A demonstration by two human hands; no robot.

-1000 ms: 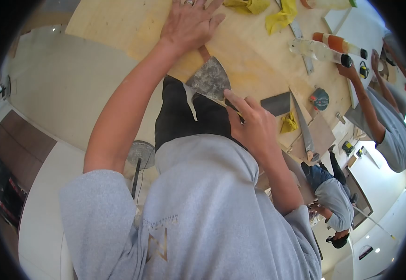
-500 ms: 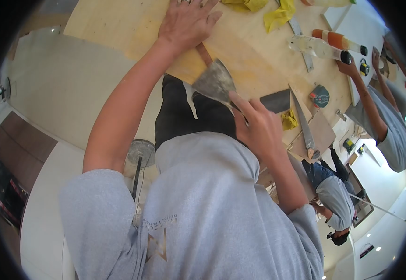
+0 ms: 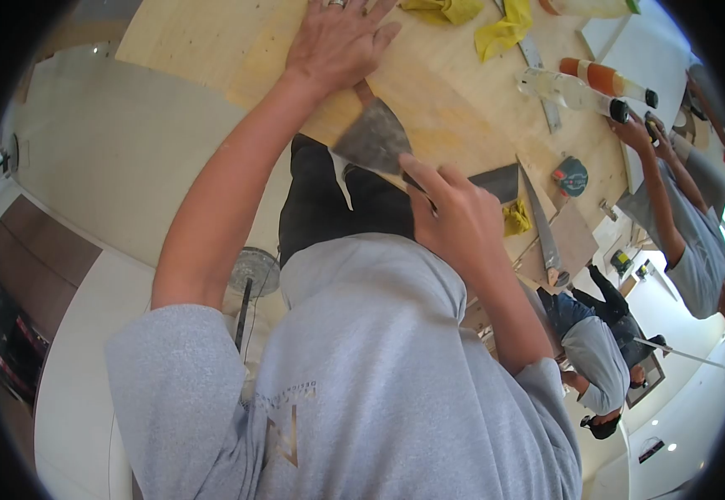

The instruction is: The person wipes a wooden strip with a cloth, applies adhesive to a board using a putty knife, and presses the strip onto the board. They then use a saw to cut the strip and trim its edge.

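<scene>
My left hand (image 3: 333,46) lies flat near the edge of the plywood sheet (image 3: 212,50), fingers spread and thumb out to the side. A narrow reddish-brown strip (image 3: 364,92) sticks out from beneath it toward my body. My right hand (image 3: 458,212) grips a scraper (image 3: 373,137) with a broad, stained metal blade; its dark handle is mostly hidden in my fingers, and the index finger stretches along the blade. The blade's wide edge faces my left hand and overlaps the end of the strip, just in front of my legs.
Right of my hands are a dark flat block (image 3: 496,182), a hand saw (image 3: 539,221), a yellow cloth (image 3: 516,218) and a round teal-and-black tool (image 3: 571,177). Beyond them, bottles (image 3: 571,90) lie over a metal ruler (image 3: 552,112). A co-worker (image 3: 683,208) stands at the right; others are farther back.
My right hand has shifted the scraper slightly up and left, toward my left hand, which stays nearly in place. The co-worker's hands have come together at the tape measure on the right.
</scene>
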